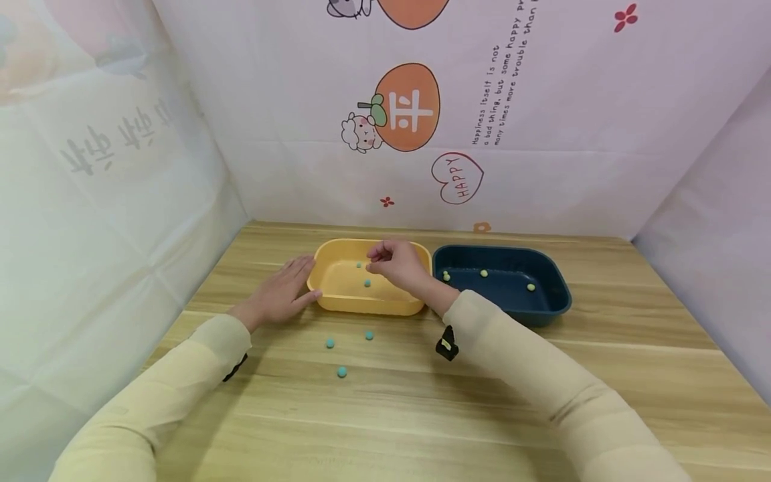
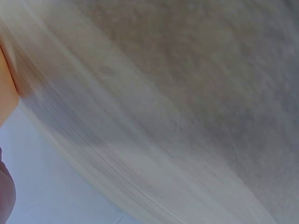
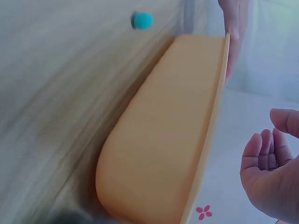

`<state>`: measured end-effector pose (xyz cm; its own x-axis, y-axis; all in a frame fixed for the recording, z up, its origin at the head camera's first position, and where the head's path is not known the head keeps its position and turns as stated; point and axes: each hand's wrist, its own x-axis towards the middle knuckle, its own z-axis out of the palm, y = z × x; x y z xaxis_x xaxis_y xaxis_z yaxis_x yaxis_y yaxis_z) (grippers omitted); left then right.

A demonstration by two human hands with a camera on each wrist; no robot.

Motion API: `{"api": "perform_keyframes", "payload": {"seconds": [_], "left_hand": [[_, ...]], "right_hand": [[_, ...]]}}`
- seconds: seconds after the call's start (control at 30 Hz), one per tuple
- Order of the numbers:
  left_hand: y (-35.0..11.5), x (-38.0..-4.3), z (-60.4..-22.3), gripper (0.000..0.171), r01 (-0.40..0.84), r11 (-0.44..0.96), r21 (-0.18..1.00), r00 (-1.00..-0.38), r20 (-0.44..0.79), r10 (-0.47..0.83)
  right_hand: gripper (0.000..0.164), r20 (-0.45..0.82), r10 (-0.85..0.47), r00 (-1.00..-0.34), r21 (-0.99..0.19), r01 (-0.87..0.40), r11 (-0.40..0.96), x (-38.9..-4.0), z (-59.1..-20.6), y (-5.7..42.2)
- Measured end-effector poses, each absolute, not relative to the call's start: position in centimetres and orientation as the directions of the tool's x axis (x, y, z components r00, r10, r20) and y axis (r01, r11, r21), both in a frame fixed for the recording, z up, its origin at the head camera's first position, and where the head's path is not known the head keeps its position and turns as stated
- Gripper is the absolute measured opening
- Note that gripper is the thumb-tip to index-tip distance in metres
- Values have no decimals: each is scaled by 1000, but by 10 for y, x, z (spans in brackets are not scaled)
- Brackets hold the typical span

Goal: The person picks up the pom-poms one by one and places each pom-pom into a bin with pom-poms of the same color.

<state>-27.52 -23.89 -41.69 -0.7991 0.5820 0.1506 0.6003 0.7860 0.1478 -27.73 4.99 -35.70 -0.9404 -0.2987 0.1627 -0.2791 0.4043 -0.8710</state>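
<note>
My left hand (image 1: 286, 292) lies at the left end of a yellow plastic tray (image 1: 370, 306), fingers fairly straight along its side and the thumb at the front corner. Over the tray's right half is my right hand (image 1: 400, 266), fingers bent, with a gap between thumb and fingertips in the right wrist view and nothing visible in it. Inside the tray are a small teal ball (image 1: 367, 283) and another teal ball (image 1: 358, 265) behind it. The left wrist view catches only the tray's edge (image 2: 5, 88) and part of a hand.
Beside the yellow tray stands a dark blue tray (image 1: 502, 308) holding several small yellow balls (image 1: 531, 287). Three teal balls (image 1: 369, 335) lie on the wooden table (image 1: 385, 428) in front of the yellow tray. A printed white cloth (image 1: 301, 134) hangs behind the table.
</note>
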Motion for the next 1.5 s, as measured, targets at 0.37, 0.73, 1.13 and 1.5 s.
{"api": "perform_keyframes", "payload": {"seconds": [0.37, 0.73, 1.13, 1.5], "left_hand": [[-238, -275, -416, 79, 603, 785, 143, -797, 148, 585], [-239, -274, -415, 78, 604, 784, 141, -796, 149, 586], [-238, -273, -414, 77, 601, 788, 135, -799, 134, 587], [-237, -271, -413, 78, 603, 786, 136, -797, 146, 586]], "right_hand": [[13, 198, -381, -903, -860, -346, 375, -247, -361, 62], [16, 143, -414, -899, -873, -312, 375, -222, -371, 65], [15, 107, -475, -873, -874, -311, 374, -209, -390, 63], [15, 80, -550, -831, -854, -342, 393, -206, -406, 60]]}}
